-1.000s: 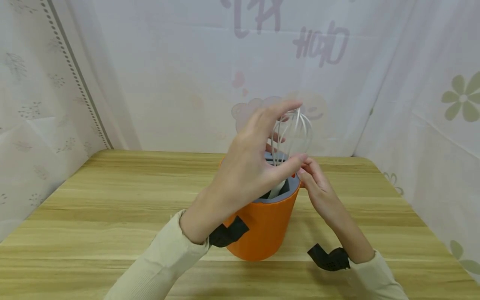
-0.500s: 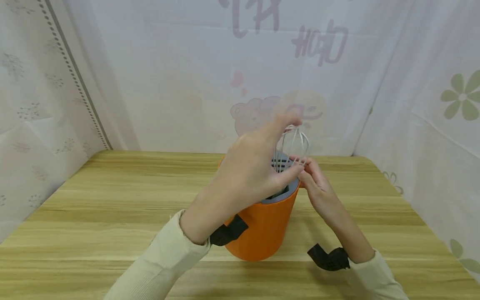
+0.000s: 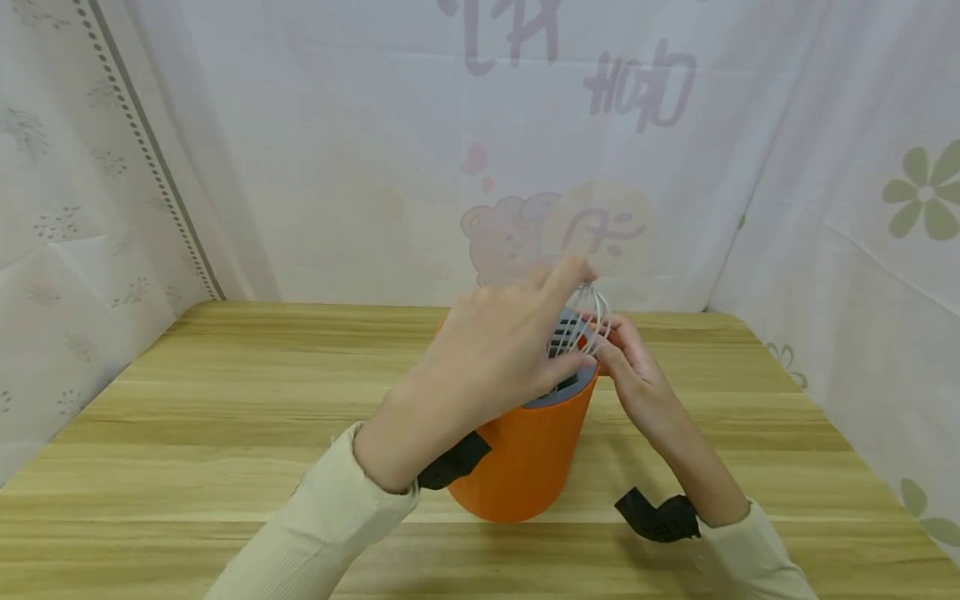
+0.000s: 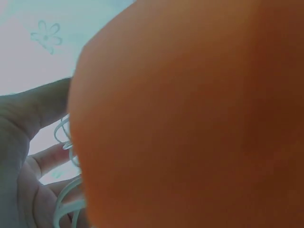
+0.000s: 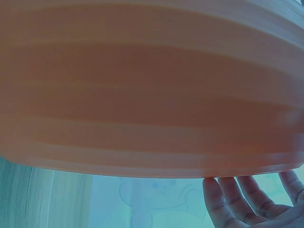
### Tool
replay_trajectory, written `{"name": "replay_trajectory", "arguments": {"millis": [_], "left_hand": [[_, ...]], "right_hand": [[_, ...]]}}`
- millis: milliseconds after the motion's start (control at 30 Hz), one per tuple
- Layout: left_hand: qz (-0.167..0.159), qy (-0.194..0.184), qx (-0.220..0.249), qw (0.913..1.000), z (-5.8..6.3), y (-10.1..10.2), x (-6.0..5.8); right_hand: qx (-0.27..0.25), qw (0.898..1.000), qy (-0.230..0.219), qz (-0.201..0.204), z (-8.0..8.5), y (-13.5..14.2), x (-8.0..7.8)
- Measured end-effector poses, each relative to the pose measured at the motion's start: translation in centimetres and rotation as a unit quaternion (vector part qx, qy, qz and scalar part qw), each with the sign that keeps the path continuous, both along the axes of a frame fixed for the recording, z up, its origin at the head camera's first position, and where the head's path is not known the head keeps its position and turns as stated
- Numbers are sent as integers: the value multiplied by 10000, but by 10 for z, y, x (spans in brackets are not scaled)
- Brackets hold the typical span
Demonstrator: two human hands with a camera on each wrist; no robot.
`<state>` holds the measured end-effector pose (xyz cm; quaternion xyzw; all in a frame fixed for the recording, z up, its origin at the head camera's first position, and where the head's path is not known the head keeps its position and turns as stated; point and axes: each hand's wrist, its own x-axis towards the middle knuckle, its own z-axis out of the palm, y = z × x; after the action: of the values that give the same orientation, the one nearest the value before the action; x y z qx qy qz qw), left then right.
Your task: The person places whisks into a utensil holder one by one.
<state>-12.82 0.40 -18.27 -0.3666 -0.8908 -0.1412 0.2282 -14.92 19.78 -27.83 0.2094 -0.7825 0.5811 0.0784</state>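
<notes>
An orange utensil holder (image 3: 525, 462) with a grey slotted insert stands on the table. The balloon whisk (image 3: 595, 310) is upright in it, wire loops above the rim and lower end hidden inside. My left hand (image 3: 483, 346) holds the whisk by its loops, with the index finger at the top and the thumb at the near side. The left wrist view shows wires (image 4: 71, 206) between the fingers. With thumb and fingertips, my right hand (image 3: 637, 379) grips the holder's right rim; in the right wrist view its fingers (image 5: 216, 202) meet the orange edge.
The wooden table (image 3: 225, 433) extends on both sides of the holder. A pale printed curtain (image 3: 337, 167) hangs behind and along both sides. Each wrist carries a black camera mount, the right mount (image 3: 660, 517) just above the table.
My left hand has lowered, and the whisk has sunk deeper into the holder, its loops now tilting slightly. The right hand stays at the rim, and the holder has not moved.
</notes>
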Motion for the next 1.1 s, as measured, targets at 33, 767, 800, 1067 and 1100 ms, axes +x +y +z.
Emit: {"name": "replay_trajectory", "arguments": {"millis": [33,767,800,1067,1100], "left_hand": [[22,-54,-56,10000,1,0,1],[-295,305,40,9991,1,-11,1],[-273,399,37,9988,-2,-12,-2],[-502,111,362,9980,4,-22,2],[-530,13,333,9980,5,-23,3]], "right_hand": [[-7,10000,-5,13,0,0,0],[211,9997,11,-114,2,-2,2],[217,9997,33,-122,2,-2,2],[208,9997,66,-123,1,-2,2],[206,9997,65,-125,1,-2,2]]}}
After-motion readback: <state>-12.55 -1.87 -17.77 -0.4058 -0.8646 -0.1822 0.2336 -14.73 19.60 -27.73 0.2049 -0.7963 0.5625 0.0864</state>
